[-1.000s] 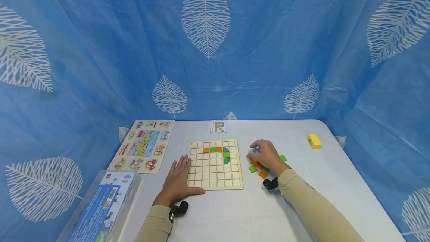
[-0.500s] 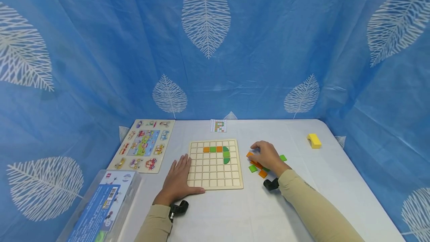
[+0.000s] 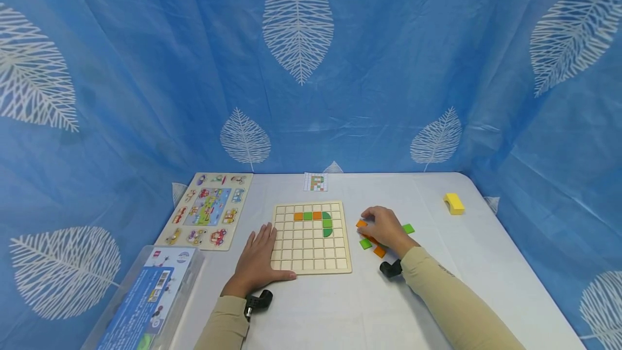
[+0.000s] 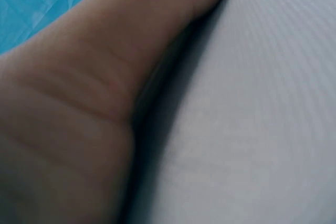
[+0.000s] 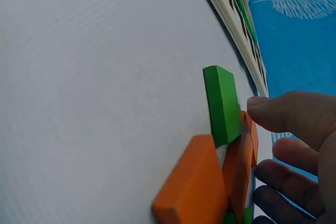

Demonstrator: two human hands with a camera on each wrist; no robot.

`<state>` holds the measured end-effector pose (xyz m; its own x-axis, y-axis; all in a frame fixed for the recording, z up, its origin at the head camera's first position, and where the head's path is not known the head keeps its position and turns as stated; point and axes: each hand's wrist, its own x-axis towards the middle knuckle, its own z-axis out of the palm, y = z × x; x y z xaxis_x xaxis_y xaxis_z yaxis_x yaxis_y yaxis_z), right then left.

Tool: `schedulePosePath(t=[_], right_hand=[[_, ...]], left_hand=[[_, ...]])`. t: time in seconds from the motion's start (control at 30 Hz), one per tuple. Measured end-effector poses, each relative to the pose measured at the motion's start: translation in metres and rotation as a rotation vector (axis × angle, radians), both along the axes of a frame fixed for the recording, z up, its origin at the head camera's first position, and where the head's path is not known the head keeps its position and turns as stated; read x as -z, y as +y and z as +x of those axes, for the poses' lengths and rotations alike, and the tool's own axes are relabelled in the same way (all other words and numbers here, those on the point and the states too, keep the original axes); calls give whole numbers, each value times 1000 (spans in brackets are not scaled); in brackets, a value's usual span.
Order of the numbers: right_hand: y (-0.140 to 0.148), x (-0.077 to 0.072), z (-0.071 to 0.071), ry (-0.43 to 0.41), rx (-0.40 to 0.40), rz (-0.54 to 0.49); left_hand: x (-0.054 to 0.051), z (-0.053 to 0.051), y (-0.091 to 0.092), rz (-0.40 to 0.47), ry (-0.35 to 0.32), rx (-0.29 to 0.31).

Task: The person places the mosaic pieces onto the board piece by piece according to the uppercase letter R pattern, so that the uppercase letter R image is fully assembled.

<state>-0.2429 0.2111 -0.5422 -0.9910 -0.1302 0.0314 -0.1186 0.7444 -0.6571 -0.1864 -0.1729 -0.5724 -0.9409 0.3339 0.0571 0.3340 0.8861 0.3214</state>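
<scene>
My left hand (image 3: 258, 258) lies flat with its fingers spread at the left edge of a wooden grid board (image 3: 311, 254), its thumb along the near edge. On the board, orange and green tiles form a row, with rounded green pieces (image 3: 328, 232) at the right. My right hand (image 3: 387, 230) is over a small pile of loose tiles right of the board. In the right wrist view its thumb is at an orange tile and its fingers bend loosely, apart from the thumb. A green tile (image 5: 222, 103) and an orange tile (image 5: 194, 187) lie nearby. The hand covers part of the pile.
A small pattern card (image 3: 316, 182) lies behind the board. On the left are a wooden vehicle puzzle (image 3: 209, 207) and a clear plastic box (image 3: 150, 290) with a printed label. A yellow arch block (image 3: 454, 204) sits at the far right. Blue cloth hangs behind the white table.
The right hand stays over the pile and shifts only slightly among the tiles. The left hand and the tiles on the board have not moved.
</scene>
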Motion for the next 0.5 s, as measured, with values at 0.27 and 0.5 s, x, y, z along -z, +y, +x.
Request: schedulePosePath(t=[0.27, 0.5], right_hand=[[-6, 2, -1, 13, 11, 21], [-9, 1, -1, 36, 19, 36]], left_hand=[[1, -1, 0, 6, 3, -2], [0, -2, 1, 0, -3, -3]])
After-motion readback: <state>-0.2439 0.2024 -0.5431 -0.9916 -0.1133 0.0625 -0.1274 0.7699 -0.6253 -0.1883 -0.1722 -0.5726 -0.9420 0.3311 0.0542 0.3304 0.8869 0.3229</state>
